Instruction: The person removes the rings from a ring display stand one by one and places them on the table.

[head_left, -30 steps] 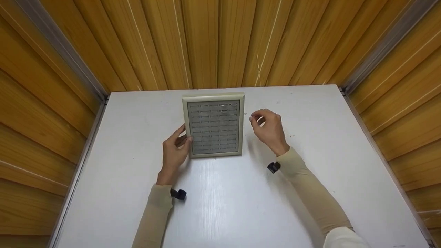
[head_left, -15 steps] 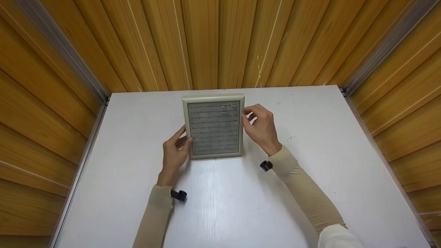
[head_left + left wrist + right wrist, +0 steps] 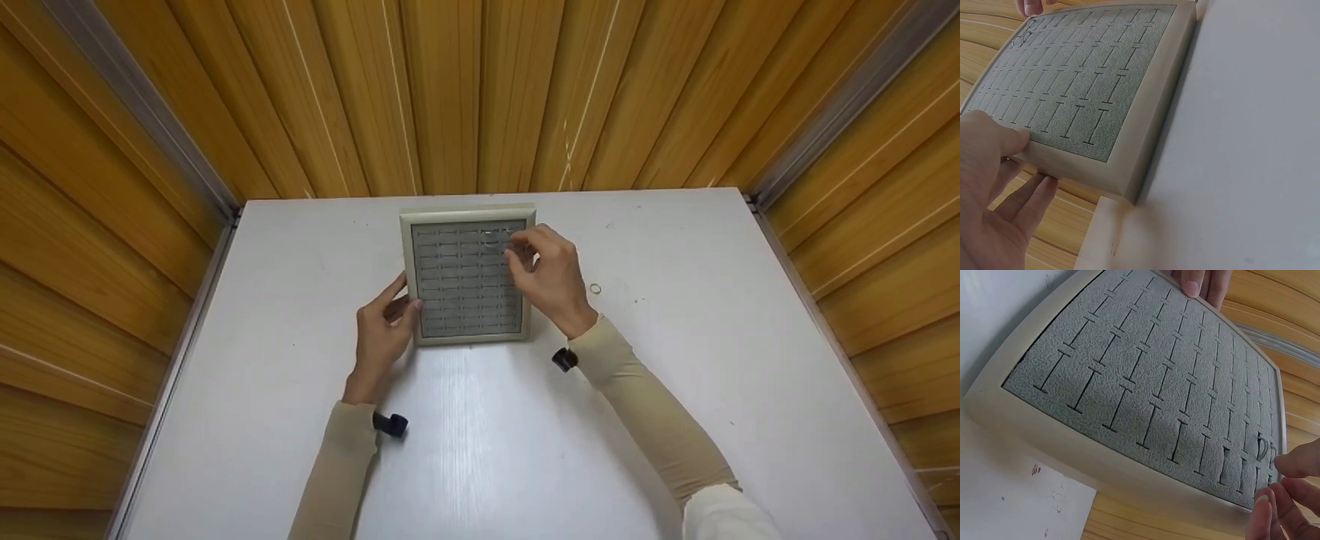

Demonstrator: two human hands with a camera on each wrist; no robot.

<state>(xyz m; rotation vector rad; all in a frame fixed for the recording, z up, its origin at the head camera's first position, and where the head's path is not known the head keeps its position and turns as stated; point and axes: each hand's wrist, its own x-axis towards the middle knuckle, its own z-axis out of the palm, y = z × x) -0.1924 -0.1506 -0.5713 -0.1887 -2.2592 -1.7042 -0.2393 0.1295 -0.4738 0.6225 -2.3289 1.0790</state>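
Note:
A ring display tray (image 3: pixel 469 292), a pale frame around grey slotted foam, stands tilted up on the white table. My left hand (image 3: pixel 381 330) grips its left edge, thumb on the front of the frame and fingers behind, as the left wrist view also shows. My right hand (image 3: pixel 551 274) pinches a small ring at the tray's upper right slots; the ring is mostly hidden by the fingertips (image 3: pixel 1297 461). Beside them in the right wrist view, seated rings (image 3: pixel 1262 446) stick out of the foam. Another ring (image 3: pixel 595 289) lies on the table right of the hand.
The white table (image 3: pixel 465 442) reaches back to a wood-patterned wall (image 3: pixel 442 97). More wood-patterned panels with metal posts stand at both sides. Small dark specks mark the tabletop right of the tray.
My right hand has moved left, from beside the tray to over its upper right slots. This uncovers the ring on the table. The left hand and tray stay nearly still.

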